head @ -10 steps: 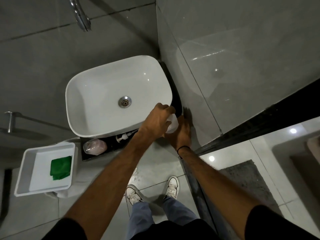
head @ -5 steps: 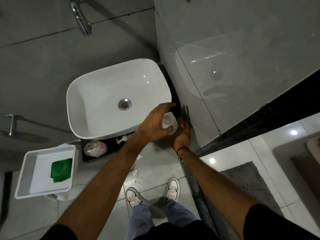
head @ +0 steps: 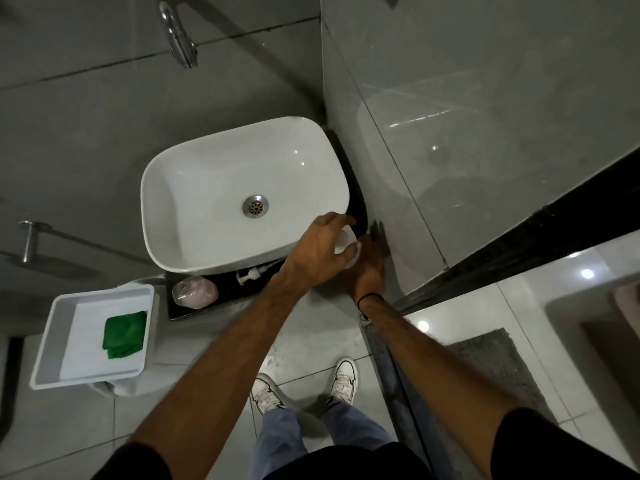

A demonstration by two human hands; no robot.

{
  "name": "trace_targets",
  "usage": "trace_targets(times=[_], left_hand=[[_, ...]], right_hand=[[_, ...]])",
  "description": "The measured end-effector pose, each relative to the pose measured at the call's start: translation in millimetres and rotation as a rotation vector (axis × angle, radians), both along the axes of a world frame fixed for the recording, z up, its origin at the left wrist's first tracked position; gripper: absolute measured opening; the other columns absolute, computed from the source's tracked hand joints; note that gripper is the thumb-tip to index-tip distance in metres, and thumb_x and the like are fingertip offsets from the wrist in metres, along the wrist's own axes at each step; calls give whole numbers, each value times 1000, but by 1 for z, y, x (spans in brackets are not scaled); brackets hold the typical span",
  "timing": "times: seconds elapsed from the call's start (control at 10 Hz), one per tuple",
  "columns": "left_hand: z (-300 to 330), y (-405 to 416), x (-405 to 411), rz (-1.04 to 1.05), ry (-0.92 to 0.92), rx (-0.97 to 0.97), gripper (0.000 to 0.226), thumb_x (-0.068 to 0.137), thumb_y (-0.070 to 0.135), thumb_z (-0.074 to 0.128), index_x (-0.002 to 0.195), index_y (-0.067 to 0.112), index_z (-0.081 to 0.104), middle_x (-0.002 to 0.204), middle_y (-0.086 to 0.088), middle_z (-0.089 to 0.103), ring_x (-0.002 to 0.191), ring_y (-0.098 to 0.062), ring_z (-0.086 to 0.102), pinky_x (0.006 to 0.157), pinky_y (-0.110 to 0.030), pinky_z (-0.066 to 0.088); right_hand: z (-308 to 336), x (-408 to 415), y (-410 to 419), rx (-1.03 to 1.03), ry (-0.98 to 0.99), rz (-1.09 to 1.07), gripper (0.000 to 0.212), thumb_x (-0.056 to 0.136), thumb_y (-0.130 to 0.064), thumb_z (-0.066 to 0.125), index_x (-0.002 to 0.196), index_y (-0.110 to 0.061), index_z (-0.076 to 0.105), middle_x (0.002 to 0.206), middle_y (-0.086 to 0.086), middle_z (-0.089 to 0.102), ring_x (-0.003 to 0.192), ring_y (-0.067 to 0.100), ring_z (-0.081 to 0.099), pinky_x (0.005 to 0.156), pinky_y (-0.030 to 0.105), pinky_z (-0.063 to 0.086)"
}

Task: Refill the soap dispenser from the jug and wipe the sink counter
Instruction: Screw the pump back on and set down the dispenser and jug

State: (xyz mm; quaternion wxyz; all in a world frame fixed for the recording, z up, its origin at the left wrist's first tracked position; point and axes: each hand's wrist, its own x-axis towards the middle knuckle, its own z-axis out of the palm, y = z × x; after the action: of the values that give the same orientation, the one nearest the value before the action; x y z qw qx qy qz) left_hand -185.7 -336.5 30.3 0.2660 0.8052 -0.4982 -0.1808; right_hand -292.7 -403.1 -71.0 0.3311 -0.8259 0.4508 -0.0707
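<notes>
A white jug (head: 347, 244) stands on the black counter (head: 356, 202) at the sink's right front corner, mostly hidden by my hands. My left hand (head: 317, 252) grips its top from above. My right hand (head: 369, 271) clasps its side next to the wall. The soap dispenser bottle (head: 195, 292), clear with pinkish soap, lies on its side on the counter in front of the sink. Its white pump head (head: 251, 273) lies loose beside it. A folded green cloth (head: 124, 334) rests in the white tray (head: 52, 341).
The white basin (head: 194, 188) fills most of the counter, with a chrome tap (head: 178, 32) on the wall above. Grey tiled walls close in behind and on the right. The tray sits on a white bin at lower left. My feet stand on the tiled floor.
My left hand has shifted slightly on the jug's top, showing a bit more of the white jug. Both hands stay at the same corner.
</notes>
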Motion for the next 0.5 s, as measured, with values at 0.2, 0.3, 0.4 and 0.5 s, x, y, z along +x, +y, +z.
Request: trace_targets(times=[0.2,0.3,0.4,0.5], left_hand=[[-12,1,2,-14,-153,71,38,94,8,62,131,6,61,128,-16,61,119,-35,54,92,-37,49],[-12,8,7,-36,-125,4,40,90,5,66,130,5,62,126,-16,63,116,-35,57,94,-40,52],[-27,37,5,74,-38,-104,42,88,19,71,127,9,59,124,-11,60,112,-26,58,92,-33,52],[-64,87,2,352,-37,-147,16,95,25,64,103,12,63,103,-7,62,88,-22,62,73,-37,55]], right_hand=[[-2,4,-1,166,-102,-184,48,97,-19,56,142,-10,43,140,16,50,126,34,52,104,39,44],[4,6,6,191,-176,-237,52,95,-32,64,141,-13,47,129,8,58,123,30,57,101,23,49],[4,6,16,78,-187,-202,70,69,-24,86,129,-13,51,125,14,60,118,35,56,92,43,51],[-7,-13,27,125,-203,-316,71,55,-33,92,111,-14,53,108,9,62,100,28,59,81,38,51]])
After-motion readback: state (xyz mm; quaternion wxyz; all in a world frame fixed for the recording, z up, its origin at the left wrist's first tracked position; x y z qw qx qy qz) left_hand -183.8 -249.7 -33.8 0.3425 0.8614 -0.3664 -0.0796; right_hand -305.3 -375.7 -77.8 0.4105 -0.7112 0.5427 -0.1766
